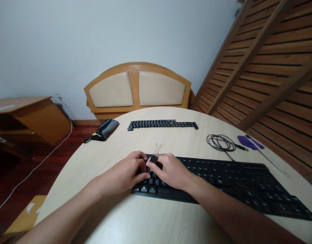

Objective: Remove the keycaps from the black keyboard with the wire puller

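forearms inward, both hands close together over keyboard

The head-worn camera is looking forward and down from the wearer's side of a round-edged, pale wooden table, taking in the bare left hand and bare right hand at close range. Over the long black rectangular keyboard, it is facing a plain pale-blue wall farther off.

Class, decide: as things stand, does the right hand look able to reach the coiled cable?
Probably yes: nothing covers the coiled cable, which lies beyond the keyboard, though the right hand seems occupied holding a small black piece.
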The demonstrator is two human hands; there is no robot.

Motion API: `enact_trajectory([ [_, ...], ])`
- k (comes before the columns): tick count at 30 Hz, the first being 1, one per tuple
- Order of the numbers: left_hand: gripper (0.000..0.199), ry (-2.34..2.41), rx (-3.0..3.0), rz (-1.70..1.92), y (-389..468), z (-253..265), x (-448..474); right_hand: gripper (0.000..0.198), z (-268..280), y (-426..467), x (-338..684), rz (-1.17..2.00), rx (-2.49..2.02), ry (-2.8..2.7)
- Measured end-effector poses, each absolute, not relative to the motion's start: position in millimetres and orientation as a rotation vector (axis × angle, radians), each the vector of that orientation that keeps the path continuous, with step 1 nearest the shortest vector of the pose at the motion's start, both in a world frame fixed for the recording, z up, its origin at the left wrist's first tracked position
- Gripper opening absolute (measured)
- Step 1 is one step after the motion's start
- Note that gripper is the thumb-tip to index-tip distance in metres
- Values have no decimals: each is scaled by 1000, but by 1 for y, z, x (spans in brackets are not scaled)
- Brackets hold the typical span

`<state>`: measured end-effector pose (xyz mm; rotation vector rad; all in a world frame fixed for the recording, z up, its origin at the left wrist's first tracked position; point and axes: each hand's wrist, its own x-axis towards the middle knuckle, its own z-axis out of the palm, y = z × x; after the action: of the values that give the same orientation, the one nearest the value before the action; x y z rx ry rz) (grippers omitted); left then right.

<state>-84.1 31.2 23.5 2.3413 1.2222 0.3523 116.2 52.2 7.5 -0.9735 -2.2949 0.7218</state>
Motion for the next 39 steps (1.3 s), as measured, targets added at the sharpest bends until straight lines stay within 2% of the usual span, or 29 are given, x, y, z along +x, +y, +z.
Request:
enact_trajectory([
  [5, 21, 1308, 2290, 333, 28, 23, -82, 30, 6, 54, 117, 814, -976, -2266],
  [13, 18, 1146, 2232, 317, 36, 25, -97, 19, 8, 54, 117, 896, -779, -2299],
  [16, 25, 1067, 2219, 322, 38, 26, -100, 24, 9, 53, 116, 834, -854, -2326],
  [19, 41, 1039, 2190, 305, 37, 31, -99, 28, 10, 52, 114, 767, -957, -2355],
  [22, 48, 1049, 2171, 291, 35, 34, -97, 22, 13, 51, 114, 759, -947, -2371],
  [25, 43, 1055, 2166, 282, 35, 35, -97, 6, 16, 49, 114, 824, -903, -2374],
  [31, 38, 1090, 2190, 273, 35, 35, -97, 9, 17, 47, 114, 898, -916, -2393],
  [39, 21, 908, 2403, 552, 29, 51, -82, 4, 13, 49, 114, 953, -952, -2321],
])
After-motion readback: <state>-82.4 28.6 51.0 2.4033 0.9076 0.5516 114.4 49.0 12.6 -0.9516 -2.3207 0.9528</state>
